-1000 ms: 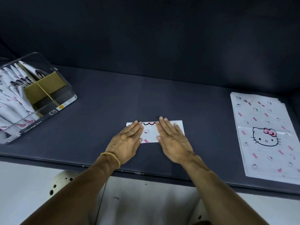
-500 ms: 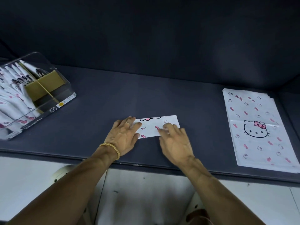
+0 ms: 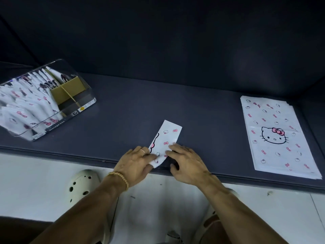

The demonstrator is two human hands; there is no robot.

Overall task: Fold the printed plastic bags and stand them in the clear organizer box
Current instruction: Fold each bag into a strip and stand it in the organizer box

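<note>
A folded printed bag (image 3: 168, 136), now a narrow white strip with pink bows, lies on the dark table (image 3: 202, 110), pointing away from me, its near end at the front edge. My left hand (image 3: 135, 162) pinches that near end between fingers and thumb. My right hand (image 3: 188, 162) rests its fingertips on the strip's right side, thumb off it. The clear organizer box (image 3: 84, 106) sits at the far left, tilted, with several folded bags standing inside. A stack of flat printed bags (image 3: 274, 136) lies at the right.
A brown cardboard divider (image 3: 70, 90) stands in the box's right end. The table's front edge runs just under my hands, with white floor and my pale shoe (image 3: 80, 185) below. A dark wall backs the table.
The strip has turned from lying crosswise to pointing away from me and slid toward the front edge. My hands went from pressing flat on it to handling its near end.
</note>
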